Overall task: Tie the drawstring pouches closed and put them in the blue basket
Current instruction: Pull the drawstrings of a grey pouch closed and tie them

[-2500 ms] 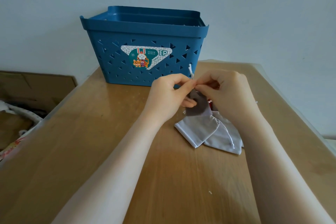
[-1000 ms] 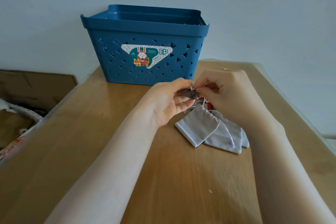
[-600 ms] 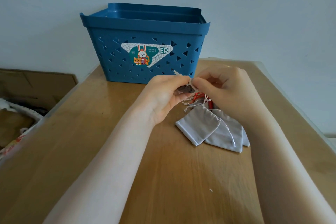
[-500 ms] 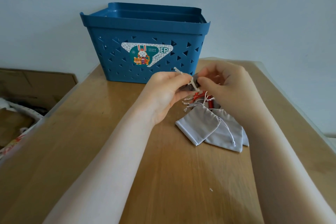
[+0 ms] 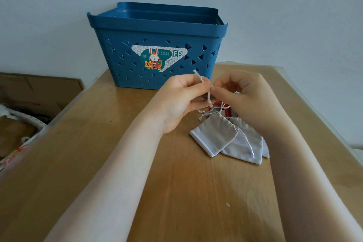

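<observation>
My left hand (image 5: pixel 182 100) and my right hand (image 5: pixel 243 96) meet above the wooden table, just in front of the blue basket (image 5: pixel 157 31). Both pinch the white drawstring (image 5: pixel 209 95) of a small pouch; the pouch itself is hidden behind my fingers. One cord end sticks up past my left thumb. Below my hands, a pile of grey drawstring pouches (image 5: pixel 216 135) lies flat on the table, overlapping, with loose white cords at their necks. Something red (image 5: pixel 227 111) shows behind the pile.
The wooden table (image 5: pixel 137 163) runs from the basket toward me, its right edge close to a pale wall. To the left, below the table edge, sit cardboard boxes (image 5: pixel 35 88) and cluttered fabric (image 5: pixel 17 124). A tiny white scrap (image 5: pixel 227 205) lies on the tabletop.
My hands lifted slightly and drew the cord upward. The dark grey pouch seen between my fingers earlier is now hidden, and more of the white cord shows. The pile has not moved.
</observation>
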### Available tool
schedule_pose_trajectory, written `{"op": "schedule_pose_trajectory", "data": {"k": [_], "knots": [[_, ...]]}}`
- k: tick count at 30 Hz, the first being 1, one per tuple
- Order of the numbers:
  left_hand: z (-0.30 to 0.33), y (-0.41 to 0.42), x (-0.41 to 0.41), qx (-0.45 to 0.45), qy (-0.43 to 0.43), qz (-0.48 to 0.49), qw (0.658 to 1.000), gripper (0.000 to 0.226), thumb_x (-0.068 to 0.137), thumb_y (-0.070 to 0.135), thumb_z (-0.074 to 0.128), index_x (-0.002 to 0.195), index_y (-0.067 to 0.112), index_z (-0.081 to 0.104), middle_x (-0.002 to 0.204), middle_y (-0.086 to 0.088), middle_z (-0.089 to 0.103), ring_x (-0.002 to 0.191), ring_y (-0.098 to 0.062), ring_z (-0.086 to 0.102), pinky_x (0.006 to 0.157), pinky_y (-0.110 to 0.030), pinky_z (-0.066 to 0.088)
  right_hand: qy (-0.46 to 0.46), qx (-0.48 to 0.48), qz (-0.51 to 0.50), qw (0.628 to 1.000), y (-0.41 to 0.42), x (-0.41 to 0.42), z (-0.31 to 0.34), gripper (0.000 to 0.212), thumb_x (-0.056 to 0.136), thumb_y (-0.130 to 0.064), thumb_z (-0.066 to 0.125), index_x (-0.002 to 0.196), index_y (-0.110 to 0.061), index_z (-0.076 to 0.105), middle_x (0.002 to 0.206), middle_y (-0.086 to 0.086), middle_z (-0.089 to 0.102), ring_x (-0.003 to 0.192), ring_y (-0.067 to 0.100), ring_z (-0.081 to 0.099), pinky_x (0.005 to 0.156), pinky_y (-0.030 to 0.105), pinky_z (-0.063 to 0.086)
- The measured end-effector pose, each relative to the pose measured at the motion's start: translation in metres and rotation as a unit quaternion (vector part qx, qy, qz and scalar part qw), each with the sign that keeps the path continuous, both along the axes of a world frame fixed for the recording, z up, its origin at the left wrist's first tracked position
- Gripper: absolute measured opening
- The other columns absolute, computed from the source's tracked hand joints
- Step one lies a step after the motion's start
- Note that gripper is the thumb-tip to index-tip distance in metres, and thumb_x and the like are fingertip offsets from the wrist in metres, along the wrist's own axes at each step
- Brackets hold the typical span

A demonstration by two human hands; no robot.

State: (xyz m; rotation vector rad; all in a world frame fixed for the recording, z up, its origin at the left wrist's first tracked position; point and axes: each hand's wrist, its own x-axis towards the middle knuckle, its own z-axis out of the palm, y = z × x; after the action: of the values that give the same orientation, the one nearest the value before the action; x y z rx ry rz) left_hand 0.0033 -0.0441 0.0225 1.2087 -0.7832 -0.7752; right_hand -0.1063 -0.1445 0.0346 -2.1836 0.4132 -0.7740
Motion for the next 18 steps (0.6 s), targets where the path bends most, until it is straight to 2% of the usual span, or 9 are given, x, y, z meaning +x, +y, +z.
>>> {"op": "schedule_pose_trajectory", "data": {"k": [2, 7, 9, 12, 13, 16, 18], "knots": [[0.001, 0.003, 0.003, 0.028, -0.062, 0.010, 0.998, 0.015, 0.090, 0.007, 0.057, 0.076, 0.007, 0.062, 0.082, 0.001, 0.064, 0.079, -0.013, 0.063, 0.081, -0.031, 0.056, 0.006, -0.022, 0.004, 1.000, -0.001, -0.001, 0.001, 0.009, 0.080, -0.014, 0.064, 0.072, -0.013, 0.064, 0.061, 0.000, 0.060, 0.051, 0.004, 0.046, 0.049, 0.014, 0.039], [0.006, 0.011, 0.008, 0.087, -0.264, 0.056, 0.959, 0.006, 0.084, 0.020, 0.067, 0.080, 0.024, 0.068, 0.085, 0.010, 0.068, 0.085, -0.001, 0.062, 0.081, -0.015, 0.047, 0.028, -0.077, 0.008, 0.997, -0.001, -0.003, 0.003, 0.009, 0.082, -0.013, 0.066, 0.074, -0.014, 0.066, 0.066, -0.006, 0.064, 0.057, 0.003, 0.052, 0.053, 0.010, 0.041], [0.007, 0.012, 0.008, 0.092, -0.300, 0.049, 0.948, 0.007, 0.084, 0.023, 0.067, 0.078, 0.027, 0.065, 0.082, 0.013, 0.065, 0.084, 0.001, 0.060, 0.081, -0.015, 0.044, 0.036, -0.089, 0.018, 0.995, -0.001, -0.005, 0.005, 0.009, 0.084, -0.014, 0.065, 0.075, -0.014, 0.066, 0.067, -0.008, 0.063, 0.056, 0.000, 0.053, 0.054, 0.010, 0.041], [0.006, 0.010, 0.008, 0.066, -0.319, 0.046, 0.945, 0.006, 0.078, 0.026, 0.066, 0.073, 0.027, 0.062, 0.080, 0.010, 0.063, 0.082, -0.007, 0.060, 0.084, -0.025, 0.046, 0.046, -0.076, 0.048, 0.995, 0.001, -0.009, 0.010, 0.011, 0.087, -0.013, 0.063, 0.076, -0.017, 0.063, 0.065, -0.012, 0.062, 0.053, -0.005, 0.055, 0.055, 0.008, 0.040], [0.007, 0.010, 0.008, 0.052, -0.334, 0.050, 0.940, 0.005, 0.075, 0.026, 0.063, 0.071, 0.027, 0.060, 0.080, 0.009, 0.062, 0.081, -0.007, 0.059, 0.081, -0.024, 0.046, 0.046, -0.069, 0.052, 0.995, 0.002, -0.010, 0.011, 0.013, 0.087, -0.013, 0.062, 0.075, -0.018, 0.063, 0.064, -0.013, 0.062, 0.051, -0.006, 0.055, 0.054, 0.007, 0.040], [0.006, 0.006, 0.006, 0.022, -0.441, 0.091, 0.892, 0.014, 0.075, 0.016, 0.063, 0.067, 0.023, 0.055, 0.081, 0.011, 0.053, 0.074, 0.000, 0.052, 0.066, -0.011, 0.039, 0.051, -0.083, 0.030, 0.995, 0.003, -0.009, 0.012, 0.012, 0.086, -0.015, 0.063, 0.074, -0.019, 0.063, 0.063, -0.012, 0.063, 0.051, -0.002, 0.055, 0.053, 0.010, 0.040], [0.004, 0.004, 0.005, -0.002, -0.495, 0.124, 0.860, 0.010, 0.073, 0.012, 0.060, 0.070, 0.017, 0.052, 0.079, 0.012, 0.048, 0.069, 0.001, 0.048, 0.060, -0.009, 0.034, 0.058, -0.101, 0.005, 0.993, 0.003, -0.007, 0.011, 0.010, 0.086, -0.017, 0.063, 0.076, -0.017, 0.064, 0.067, -0.004, 0.066, 0.059, 0.008, 0.058, 0.058, 0.021, 0.045]]}}
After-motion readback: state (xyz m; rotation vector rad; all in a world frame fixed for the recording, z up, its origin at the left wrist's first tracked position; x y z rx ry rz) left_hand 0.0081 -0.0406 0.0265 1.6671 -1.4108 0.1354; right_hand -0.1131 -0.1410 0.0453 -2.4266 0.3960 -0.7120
